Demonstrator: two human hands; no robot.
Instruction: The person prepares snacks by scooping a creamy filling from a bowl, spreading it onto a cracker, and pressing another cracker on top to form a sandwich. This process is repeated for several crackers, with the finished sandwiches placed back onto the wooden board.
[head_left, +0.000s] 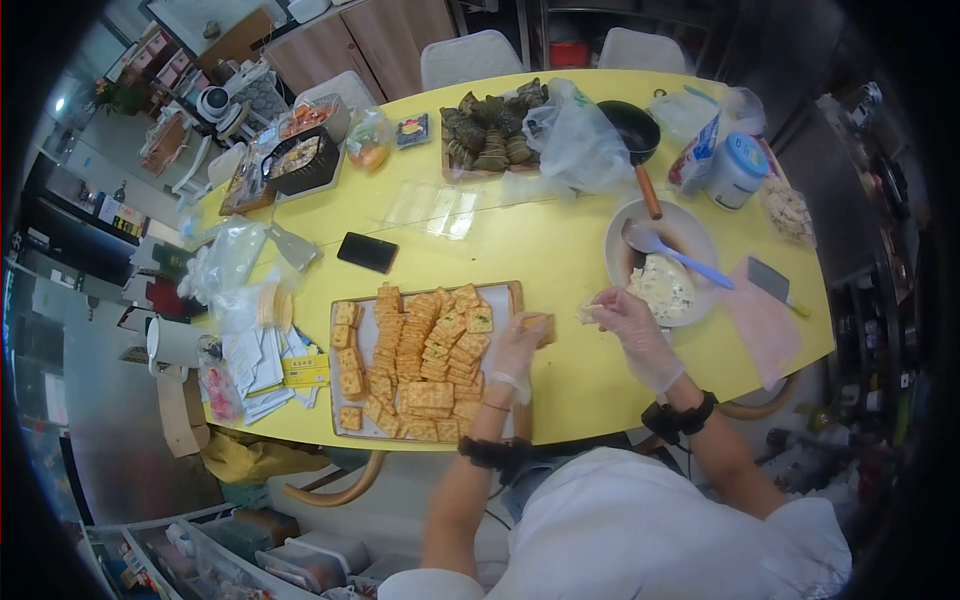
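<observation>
My left hand [514, 352], in a clear plastic glove, holds a square cracker [546, 330] beside the right edge of a tray. On the paper-lined tray [516, 300] many golden crackers [430, 396] with green flecks stand in rows and stacks. Across from it, my gloved right hand [637, 332] pinches a small, pale, soft piece [587, 314] between its fingertips. Just behind that hand is a round white pan [700, 236] with a lumpy white mass [661, 284] in it. A spatula with a purple handle [703, 270] rests across the pan.
A black pan [630, 130] with a wooden handle stands behind the white one. A scraper [768, 278] lies on pink plastic at the right. Leaf-wrapped bundles [490, 125], a phone [367, 252], a blue-lidded tub [738, 172] and papers [258, 365] share the yellow table [560, 250].
</observation>
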